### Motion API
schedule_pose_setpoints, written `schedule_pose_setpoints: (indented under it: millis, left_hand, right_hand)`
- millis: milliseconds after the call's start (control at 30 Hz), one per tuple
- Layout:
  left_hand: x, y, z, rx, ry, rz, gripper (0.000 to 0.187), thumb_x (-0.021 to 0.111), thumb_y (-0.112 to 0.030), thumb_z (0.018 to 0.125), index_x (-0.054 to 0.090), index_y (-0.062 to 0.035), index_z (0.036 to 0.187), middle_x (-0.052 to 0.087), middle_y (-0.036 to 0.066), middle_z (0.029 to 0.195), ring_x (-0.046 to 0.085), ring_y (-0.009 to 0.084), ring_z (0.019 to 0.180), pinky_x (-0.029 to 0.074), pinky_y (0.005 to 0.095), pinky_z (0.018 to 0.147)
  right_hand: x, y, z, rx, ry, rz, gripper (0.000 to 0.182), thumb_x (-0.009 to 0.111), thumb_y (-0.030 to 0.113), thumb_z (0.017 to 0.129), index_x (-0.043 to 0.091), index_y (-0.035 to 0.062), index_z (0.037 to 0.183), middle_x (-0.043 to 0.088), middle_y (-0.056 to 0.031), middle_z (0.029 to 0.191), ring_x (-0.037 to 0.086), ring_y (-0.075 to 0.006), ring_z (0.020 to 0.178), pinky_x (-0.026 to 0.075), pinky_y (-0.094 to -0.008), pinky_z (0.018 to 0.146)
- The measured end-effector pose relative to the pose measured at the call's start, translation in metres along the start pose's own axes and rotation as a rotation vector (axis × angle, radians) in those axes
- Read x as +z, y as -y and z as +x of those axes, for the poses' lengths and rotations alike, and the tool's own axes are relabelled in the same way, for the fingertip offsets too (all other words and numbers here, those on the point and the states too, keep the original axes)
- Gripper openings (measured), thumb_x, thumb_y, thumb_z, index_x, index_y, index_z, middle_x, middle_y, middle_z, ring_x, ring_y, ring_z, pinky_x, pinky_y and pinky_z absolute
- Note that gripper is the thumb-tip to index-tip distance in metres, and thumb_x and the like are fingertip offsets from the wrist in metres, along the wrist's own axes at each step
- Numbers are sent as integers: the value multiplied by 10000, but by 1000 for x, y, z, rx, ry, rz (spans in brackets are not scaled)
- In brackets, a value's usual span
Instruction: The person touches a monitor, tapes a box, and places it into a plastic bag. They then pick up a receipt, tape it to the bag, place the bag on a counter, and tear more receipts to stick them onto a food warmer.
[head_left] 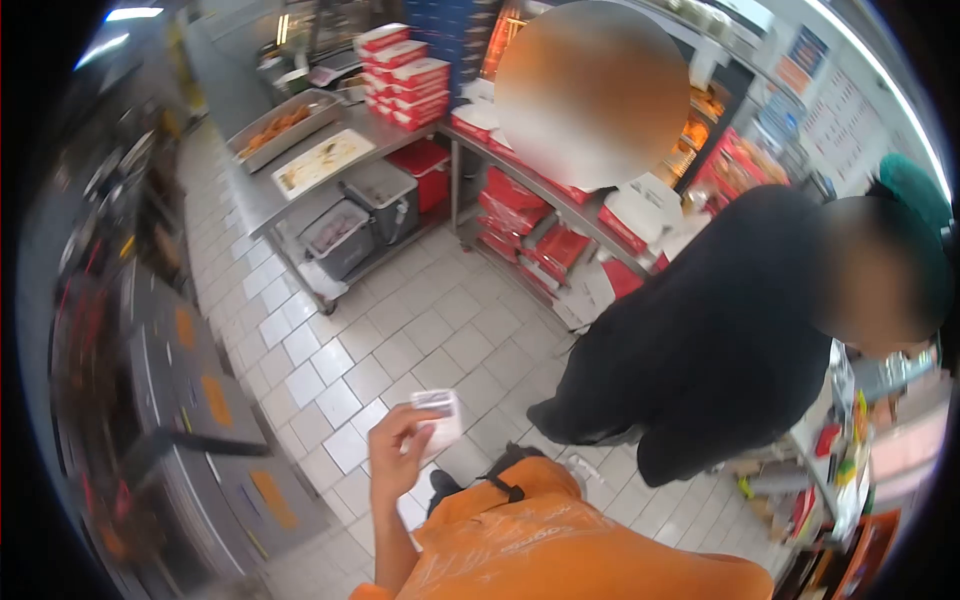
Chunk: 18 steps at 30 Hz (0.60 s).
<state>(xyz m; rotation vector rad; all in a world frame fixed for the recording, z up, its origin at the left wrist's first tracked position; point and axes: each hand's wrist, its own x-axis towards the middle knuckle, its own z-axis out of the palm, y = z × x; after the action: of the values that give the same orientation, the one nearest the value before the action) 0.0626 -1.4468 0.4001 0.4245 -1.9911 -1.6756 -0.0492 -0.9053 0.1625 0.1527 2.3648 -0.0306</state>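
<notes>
My left hand (398, 446) is raised in front of my orange shirt, above the tiled floor. Its thumb and fingers are closed on a small white paper slip (442, 424) with dark print near the top; the print is too blurred to read. Nothing else touches this hand. My right hand is out of view.
A co-worker in black (700, 330) stands close on my right. Ahead, a steel table (245, 190) bears a food tray (285, 128), a white board (323, 163) and stacked red-and-white boxes (405, 75). Grey bins (385, 200) sit underneath. Steel drawers (215, 400) line my left.
</notes>
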Motion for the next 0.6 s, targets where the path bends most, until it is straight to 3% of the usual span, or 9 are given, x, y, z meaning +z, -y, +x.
schedule_pose_setpoints:
  millis: [67,200,267,433,500,600]
  left_hand:
    - [14,-14,53,378,140,480,229,648,138,803,714,-10,965,695,87,986,645,164,876,479,274,759]
    - [51,-30,150,576,446,299,264,651,144,802,722,-19,996,705,94,949,647,183,865,474,280,773]
    - [70,-31,196,347,623,-219,299,632,100,819,737,-73,1040,711,95,977,658,220,832,486,288,707]
    - [113,-30,314,564,592,-73,274,641,69,839,730,-53,1067,701,93,1019,633,179,816,488,267,722]
    - [121,-31,349,317,588,-79,280,658,42,848,710,-36,1112,677,71,1073,595,122,807,476,239,720]
    - [151,-30,410,317,582,-124,300,673,20,857,694,-35,1151,646,53,1116,549,77,803,458,213,711]
  right_hand:
    - [5,54,-11,-4,-13,75,399,560,354,872,718,15,1011,696,-260,1010,665,-435,969,529,-481,854]
    - [19,130,-8,57,-28,209,405,560,358,871,717,12,1010,695,-263,1009,665,-435,968,528,-481,853]
    - [25,158,3,108,-22,267,408,560,360,871,717,10,1009,694,-265,1008,665,-435,967,528,-481,852]
    - [25,204,47,239,1,386,415,559,365,870,717,7,1007,693,-269,1007,665,-435,966,528,-481,851]
    - [18,219,61,282,7,432,418,559,367,870,717,5,1007,692,-270,1006,665,-435,965,528,-481,850]
    - [-4,244,81,328,-11,508,422,559,370,870,717,3,1006,691,-272,1005,665,-435,964,527,-481,849]
